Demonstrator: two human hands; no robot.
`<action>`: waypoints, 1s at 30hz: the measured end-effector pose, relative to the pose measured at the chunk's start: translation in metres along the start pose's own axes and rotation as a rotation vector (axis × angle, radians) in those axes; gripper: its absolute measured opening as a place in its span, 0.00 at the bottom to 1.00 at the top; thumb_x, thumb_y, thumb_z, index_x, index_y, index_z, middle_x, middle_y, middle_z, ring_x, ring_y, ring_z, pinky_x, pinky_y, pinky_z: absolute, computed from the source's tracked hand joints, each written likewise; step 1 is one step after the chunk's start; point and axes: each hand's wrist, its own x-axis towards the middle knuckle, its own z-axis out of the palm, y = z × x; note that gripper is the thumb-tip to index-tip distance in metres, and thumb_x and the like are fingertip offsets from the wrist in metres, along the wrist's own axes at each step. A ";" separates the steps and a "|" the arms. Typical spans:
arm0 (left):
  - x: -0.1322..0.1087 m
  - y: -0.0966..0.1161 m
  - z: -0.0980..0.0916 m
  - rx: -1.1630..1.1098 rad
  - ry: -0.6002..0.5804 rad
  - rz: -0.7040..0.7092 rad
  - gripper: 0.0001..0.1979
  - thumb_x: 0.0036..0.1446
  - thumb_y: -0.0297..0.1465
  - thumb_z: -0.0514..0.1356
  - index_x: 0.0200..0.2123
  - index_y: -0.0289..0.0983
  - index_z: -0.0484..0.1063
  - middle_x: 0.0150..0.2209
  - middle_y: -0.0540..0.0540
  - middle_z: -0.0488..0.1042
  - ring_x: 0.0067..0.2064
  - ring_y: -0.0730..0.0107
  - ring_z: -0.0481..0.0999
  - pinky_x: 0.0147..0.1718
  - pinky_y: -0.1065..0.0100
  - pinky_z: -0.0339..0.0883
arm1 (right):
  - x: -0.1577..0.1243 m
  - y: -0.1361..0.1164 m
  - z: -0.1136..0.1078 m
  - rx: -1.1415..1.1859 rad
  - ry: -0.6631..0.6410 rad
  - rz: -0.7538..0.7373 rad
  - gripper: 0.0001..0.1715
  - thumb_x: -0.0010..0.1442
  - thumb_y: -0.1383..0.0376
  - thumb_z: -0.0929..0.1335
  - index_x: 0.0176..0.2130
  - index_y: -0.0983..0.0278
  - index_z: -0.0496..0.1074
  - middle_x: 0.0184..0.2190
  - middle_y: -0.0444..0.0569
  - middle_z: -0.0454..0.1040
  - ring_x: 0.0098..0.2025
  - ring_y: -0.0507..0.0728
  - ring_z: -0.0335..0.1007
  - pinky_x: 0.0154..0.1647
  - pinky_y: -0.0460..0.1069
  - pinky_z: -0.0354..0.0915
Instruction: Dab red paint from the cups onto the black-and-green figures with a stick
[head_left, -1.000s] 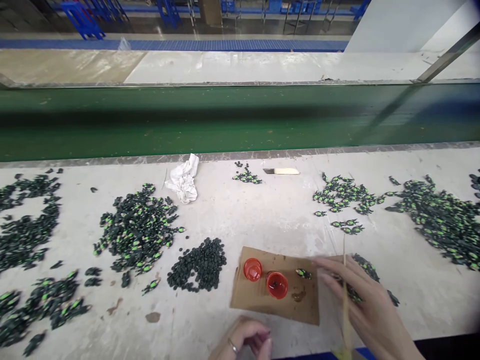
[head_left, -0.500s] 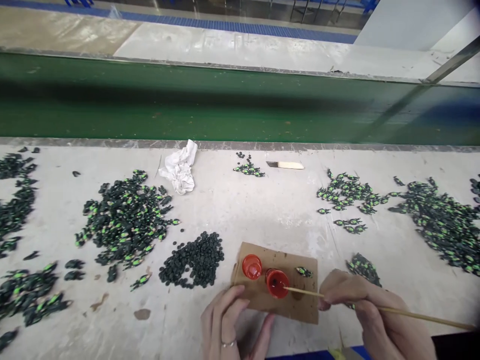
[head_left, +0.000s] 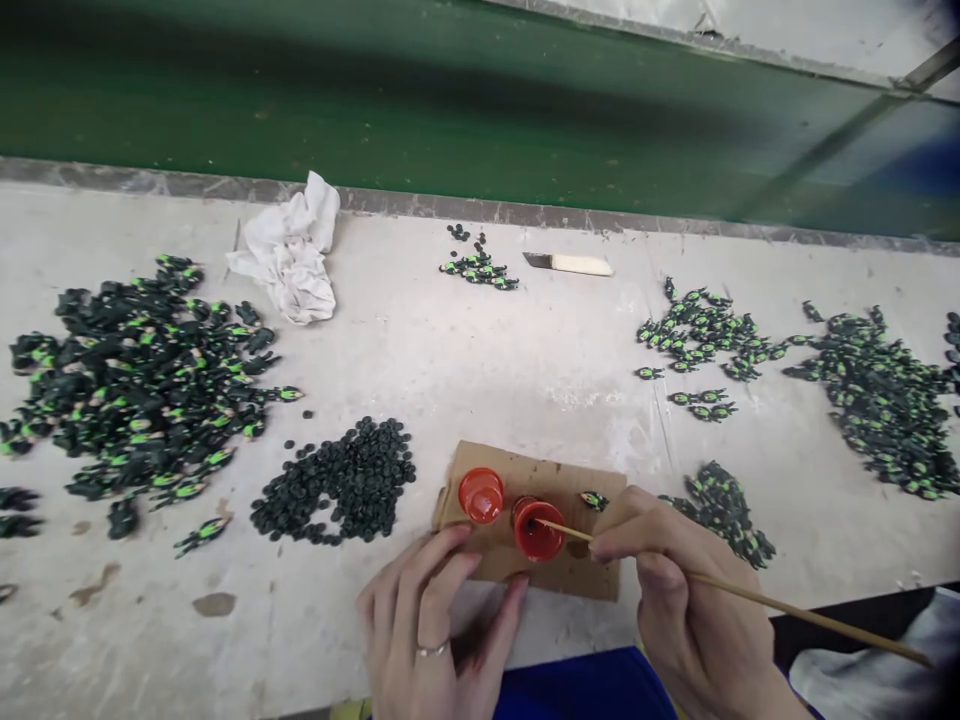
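Your left hand (head_left: 431, 635) rests at the lower middle of the frame, fingers loosely spread, holding nothing, fingertips on the near edge of the cardboard (head_left: 534, 520). Keep it pressing there so the red cup (head_left: 536, 530) stays steady. Your right hand (head_left: 686, 600) pinches a thin stick (head_left: 750, 598), its tip inside that cup; dip lightly, I'd judge. Across the pale surface (head_left: 487, 370) lie black-and-green pieces (head_left: 142, 385), a white rag (head_left: 289, 250), a knife (head_left: 570, 264). A green belt (head_left: 450, 110) runs behind.

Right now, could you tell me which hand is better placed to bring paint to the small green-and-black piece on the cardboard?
Right hand: it holds the thin wooden stick, tip in the red paint cap, beside the piece.
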 end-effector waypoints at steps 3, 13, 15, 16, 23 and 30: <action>0.001 0.002 0.000 0.001 -0.011 -0.006 0.18 0.53 0.27 0.74 0.44 0.30 0.72 0.45 0.34 0.80 0.47 0.56 0.76 0.47 0.56 0.64 | 0.002 0.002 0.002 0.002 -0.013 0.010 0.21 0.81 0.61 0.55 0.38 0.63 0.67 0.30 0.44 0.69 0.32 0.50 0.67 0.32 0.45 0.59; 0.002 0.004 -0.001 0.004 -0.015 -0.037 0.18 0.53 0.26 0.74 0.44 0.31 0.73 0.44 0.35 0.80 0.48 0.55 0.77 0.47 0.56 0.64 | 0.006 0.005 0.007 0.027 -0.004 0.033 0.20 0.80 0.63 0.56 0.37 0.63 0.66 0.29 0.43 0.68 0.31 0.49 0.65 0.32 0.45 0.58; 0.001 0.004 0.000 0.009 -0.012 -0.036 0.18 0.53 0.26 0.74 0.44 0.31 0.73 0.44 0.35 0.80 0.47 0.55 0.77 0.48 0.56 0.64 | 0.006 0.005 0.007 0.046 0.007 0.051 0.19 0.79 0.65 0.56 0.36 0.64 0.66 0.29 0.44 0.69 0.31 0.49 0.66 0.32 0.45 0.59; 0.001 0.004 0.000 0.011 -0.011 -0.035 0.17 0.53 0.26 0.74 0.44 0.31 0.73 0.44 0.35 0.80 0.47 0.55 0.77 0.47 0.56 0.64 | 0.006 0.005 0.007 0.056 0.014 0.057 0.19 0.79 0.65 0.56 0.36 0.64 0.66 0.29 0.44 0.69 0.31 0.49 0.66 0.32 0.45 0.60; 0.002 0.003 0.000 0.008 -0.009 -0.024 0.17 0.53 0.26 0.74 0.44 0.31 0.73 0.44 0.35 0.80 0.47 0.55 0.77 0.48 0.56 0.64 | 0.005 0.005 0.008 0.085 0.036 0.097 0.19 0.78 0.67 0.56 0.36 0.63 0.67 0.29 0.43 0.69 0.32 0.49 0.67 0.34 0.45 0.61; 0.002 0.003 0.000 0.004 -0.014 -0.020 0.17 0.53 0.26 0.73 0.44 0.30 0.74 0.44 0.34 0.80 0.47 0.55 0.77 0.47 0.56 0.64 | 0.006 0.004 0.008 0.103 0.043 0.140 0.21 0.79 0.65 0.56 0.35 0.62 0.69 0.29 0.42 0.69 0.33 0.48 0.68 0.35 0.43 0.62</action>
